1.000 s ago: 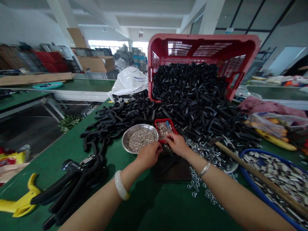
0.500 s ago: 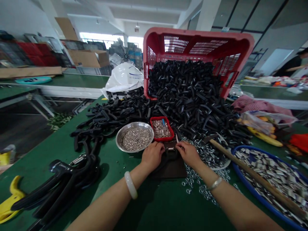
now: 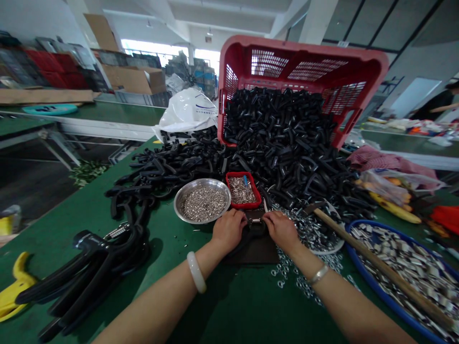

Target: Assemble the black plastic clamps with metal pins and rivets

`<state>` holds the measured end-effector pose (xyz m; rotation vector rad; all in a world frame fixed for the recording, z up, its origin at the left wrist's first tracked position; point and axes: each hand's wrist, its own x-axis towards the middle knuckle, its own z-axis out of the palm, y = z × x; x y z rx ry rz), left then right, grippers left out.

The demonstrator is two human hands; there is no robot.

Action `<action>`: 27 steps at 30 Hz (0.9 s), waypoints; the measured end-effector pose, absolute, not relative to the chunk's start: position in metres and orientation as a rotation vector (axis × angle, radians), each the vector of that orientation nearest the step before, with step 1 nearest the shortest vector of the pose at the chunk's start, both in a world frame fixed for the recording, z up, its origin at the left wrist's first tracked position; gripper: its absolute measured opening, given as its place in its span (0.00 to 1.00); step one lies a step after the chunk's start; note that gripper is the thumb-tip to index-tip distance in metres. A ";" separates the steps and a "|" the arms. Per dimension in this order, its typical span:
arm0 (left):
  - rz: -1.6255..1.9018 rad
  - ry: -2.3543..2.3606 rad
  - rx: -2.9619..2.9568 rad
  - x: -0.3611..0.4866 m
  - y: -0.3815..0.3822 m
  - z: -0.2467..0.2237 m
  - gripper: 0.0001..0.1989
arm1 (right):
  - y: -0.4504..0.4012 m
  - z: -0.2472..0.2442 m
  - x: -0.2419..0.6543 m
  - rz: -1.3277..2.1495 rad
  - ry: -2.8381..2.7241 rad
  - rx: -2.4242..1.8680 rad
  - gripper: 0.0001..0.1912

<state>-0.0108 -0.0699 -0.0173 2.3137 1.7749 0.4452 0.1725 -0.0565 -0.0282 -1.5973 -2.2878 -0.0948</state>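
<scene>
Between my hands, a black plastic clamp (image 3: pixel 256 230) with a small metal coil spring (image 3: pixel 256 220) across it lies over a dark brown board (image 3: pixel 256 256). My left hand (image 3: pixel 229 230) is closed on its left side, fingertips pinched near the spring's end. My right hand (image 3: pixel 281 229) pinches the right side; the fingers cover what exactly is gripped there. Just beyond are a steel bowl (image 3: pixel 175 205) of small metal pins and a red tray (image 3: pixel 247 206) holding longer pins and a blue stick. Loose metal rings (image 3: pixel 281 284) lie beside my right wrist.
A large red crate (image 3: pixel 304 47) tipped on its side spills black clamp parts (image 3: pixel 276 124) over the green table. Finished-looking black clamps (image 3: pixel 103 267) lie at left by a yellow clamp (image 3: pixel 14 294). At right, a wooden-handled hammer (image 3: pixel 380 263) rests across a blue basin (image 3: pixel 353 253) of metal pieces.
The camera view has shifted slightly. Both hands keep nearly the same hold around the clamp and spring; no object has visibly been moved.
</scene>
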 end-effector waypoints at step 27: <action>0.801 1.154 0.973 -0.014 -0.063 0.020 0.16 | -0.066 0.001 0.138 0.656 -1.716 -1.042 0.07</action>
